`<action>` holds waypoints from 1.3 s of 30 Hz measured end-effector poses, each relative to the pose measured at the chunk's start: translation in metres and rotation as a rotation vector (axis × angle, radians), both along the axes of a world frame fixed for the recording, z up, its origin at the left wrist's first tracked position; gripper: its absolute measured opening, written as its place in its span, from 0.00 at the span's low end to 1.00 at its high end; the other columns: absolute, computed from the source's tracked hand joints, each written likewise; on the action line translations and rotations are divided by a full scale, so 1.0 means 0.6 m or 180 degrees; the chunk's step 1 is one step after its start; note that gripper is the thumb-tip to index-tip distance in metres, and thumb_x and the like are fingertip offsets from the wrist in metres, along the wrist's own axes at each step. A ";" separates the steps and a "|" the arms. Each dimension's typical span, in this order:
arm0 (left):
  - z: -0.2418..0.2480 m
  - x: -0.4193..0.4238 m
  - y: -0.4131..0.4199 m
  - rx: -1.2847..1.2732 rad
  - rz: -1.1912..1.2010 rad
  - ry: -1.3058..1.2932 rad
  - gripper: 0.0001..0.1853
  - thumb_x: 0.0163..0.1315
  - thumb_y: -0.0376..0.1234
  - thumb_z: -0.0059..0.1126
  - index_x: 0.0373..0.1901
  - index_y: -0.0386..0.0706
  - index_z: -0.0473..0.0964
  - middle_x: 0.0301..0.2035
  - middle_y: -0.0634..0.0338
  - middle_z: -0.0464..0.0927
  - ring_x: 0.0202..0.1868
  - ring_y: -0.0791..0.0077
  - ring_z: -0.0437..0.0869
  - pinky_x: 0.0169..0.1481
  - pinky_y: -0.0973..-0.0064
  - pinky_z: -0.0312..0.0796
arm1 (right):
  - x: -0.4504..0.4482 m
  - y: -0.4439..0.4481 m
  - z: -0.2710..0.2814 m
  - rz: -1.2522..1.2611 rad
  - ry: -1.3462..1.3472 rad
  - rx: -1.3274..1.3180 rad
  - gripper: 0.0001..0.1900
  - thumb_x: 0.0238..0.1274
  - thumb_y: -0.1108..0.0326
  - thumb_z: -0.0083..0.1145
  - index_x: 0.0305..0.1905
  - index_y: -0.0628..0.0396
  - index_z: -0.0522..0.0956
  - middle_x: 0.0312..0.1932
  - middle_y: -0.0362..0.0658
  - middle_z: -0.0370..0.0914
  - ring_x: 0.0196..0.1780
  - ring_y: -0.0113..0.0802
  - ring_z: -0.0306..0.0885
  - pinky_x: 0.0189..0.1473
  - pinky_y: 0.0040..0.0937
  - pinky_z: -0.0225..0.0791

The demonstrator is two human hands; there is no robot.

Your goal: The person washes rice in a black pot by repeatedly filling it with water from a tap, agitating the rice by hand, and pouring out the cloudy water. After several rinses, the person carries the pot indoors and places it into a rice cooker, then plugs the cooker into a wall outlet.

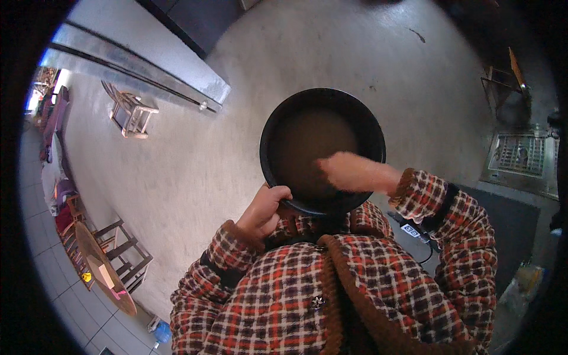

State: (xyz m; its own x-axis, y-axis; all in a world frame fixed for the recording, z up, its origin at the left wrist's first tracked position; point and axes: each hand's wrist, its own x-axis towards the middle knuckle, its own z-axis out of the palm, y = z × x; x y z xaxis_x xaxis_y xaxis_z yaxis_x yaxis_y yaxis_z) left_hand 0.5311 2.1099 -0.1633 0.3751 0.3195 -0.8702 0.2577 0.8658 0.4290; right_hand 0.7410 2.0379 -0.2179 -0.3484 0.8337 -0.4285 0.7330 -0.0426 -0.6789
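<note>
A round black pot (375,128) is held in front of my body, its mouth facing up towards me. Cloudy brownish liquid (317,131) covers its bottom. My left hand (262,208) grips the near-left rim, thumb over the edge and the other fingers below it. Across the right side of the rim reaches my right hand (353,172), slightly blurred, with its fingers bent over the liquid. Whether those fingertips touch the liquid or pinch something is hidden. Both arms wear checked sleeves with brown cuffs.
A small wooden chair (133,113) stands on the concrete floor (199,155) to the left. Further down is an oval wooden table (104,270) beside a dark-framed stand (126,253). A power strip (410,230) with a cable lies by my right arm. A metal-framed unit (519,155) stands far right.
</note>
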 end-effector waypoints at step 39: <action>0.072 -0.012 -0.001 -0.0007 0.0306 -0.0155 0.05 0.54 0.23 0.51 0.25 0.37 0.76 0.25 0.60 0.76 0.30 0.73 0.78 0.36 0.72 0.74 | -0.031 0.081 0.065 0.0443 -0.0227 0.1041 0.17 0.58 0.73 0.49 0.54 0.58 0.73 0.42 0.54 0.79 0.43 0.49 0.80 0.41 0.41 0.75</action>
State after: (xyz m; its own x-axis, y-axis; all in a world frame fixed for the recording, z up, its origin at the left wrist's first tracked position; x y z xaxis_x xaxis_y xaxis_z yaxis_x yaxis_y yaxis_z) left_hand 0.5239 2.1092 -0.1203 0.3845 0.3543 -0.8524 0.1523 0.8864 0.4371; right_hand 0.7223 2.0864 -0.1790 -0.4470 0.8774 -0.1742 0.7625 0.2719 -0.5870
